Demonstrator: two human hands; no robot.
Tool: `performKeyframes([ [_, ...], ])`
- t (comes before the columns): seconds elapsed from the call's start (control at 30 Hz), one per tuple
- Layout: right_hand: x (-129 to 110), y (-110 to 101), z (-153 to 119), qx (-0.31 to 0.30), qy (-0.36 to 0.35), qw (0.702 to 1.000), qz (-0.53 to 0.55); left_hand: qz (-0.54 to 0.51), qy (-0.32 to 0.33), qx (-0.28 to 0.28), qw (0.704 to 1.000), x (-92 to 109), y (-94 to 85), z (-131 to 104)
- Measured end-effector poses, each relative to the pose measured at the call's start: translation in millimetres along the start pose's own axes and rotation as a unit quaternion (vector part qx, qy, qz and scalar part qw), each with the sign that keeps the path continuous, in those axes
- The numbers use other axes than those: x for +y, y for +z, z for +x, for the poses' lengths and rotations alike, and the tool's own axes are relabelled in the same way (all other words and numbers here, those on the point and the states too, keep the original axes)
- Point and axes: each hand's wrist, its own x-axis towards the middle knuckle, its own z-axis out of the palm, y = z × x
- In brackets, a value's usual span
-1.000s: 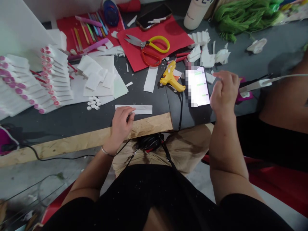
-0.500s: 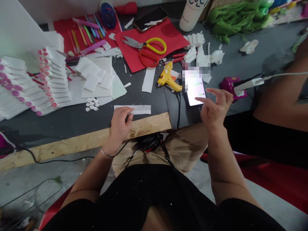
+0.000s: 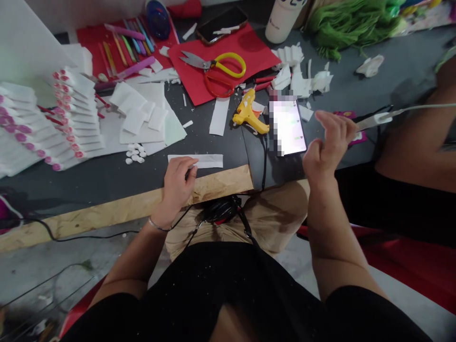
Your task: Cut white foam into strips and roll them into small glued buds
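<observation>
My left hand point(image 3: 179, 179) rests at the table's front edge, its fingertips on the near side of a white paper strip point(image 3: 210, 161). A dark gap shows between thumb and forefinger, and the hand looks loosely open. My right hand point(image 3: 329, 147) is raised just right of a lit phone point(image 3: 290, 127), open, with its fingers extended and apart from the screen. Part of the screen is blurred out. Left of the phone lies a yellow glue gun point(image 3: 247, 113). Above it, yellow-and-red-handled scissors point(image 3: 213, 66) lie spread on red paper point(image 3: 192, 85).
Rows of white rolled pieces point(image 3: 80, 114) with pink ends stand at left. Nearby are white squares point(image 3: 137, 109), small white pellets point(image 3: 136, 154) and coloured pens point(image 3: 131, 42). A tumbler point(image 3: 283, 21), green yarn point(image 3: 349, 26) and a white plug point(image 3: 374, 121) with a cable lie right, beside another person's arm point(image 3: 416, 142).
My right hand has lifted off the phone screen and moved up and to the right, its fingers straighter. My left hand stays on the paper strip.
</observation>
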Motion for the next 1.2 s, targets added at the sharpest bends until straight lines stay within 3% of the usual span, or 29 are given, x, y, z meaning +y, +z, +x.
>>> performKeyframes([
  [0.2, -22, 12, 40, -0.152, 0.104, 0.983, -0.006, 0.001, -0.001, -0.002, 1.0, 0, -0.1, 1],
  [0.3, -28, 25, 53, -0.235, 0.106, 0.965, -0.042, -0.005, 0.001, 0.0, 1.0, 0, -0.1, 0],
  [0.4, -27, 36, 60, -0.276, 0.095, 0.955, -0.055, -0.004, -0.009, -0.007, 1.0, 1, -0.3, 0],
  [1.07, -23, 50, 59, -0.321, 0.114, 0.94, -0.04, -0.011, 0.008, 0.011, 1.0, 1, -1.3, 1],
  [1.2, -22, 51, 59, -0.291, 0.119, 0.949, -0.031, -0.006, -0.013, -0.012, 1.0, 1, -1.9, 0],
])
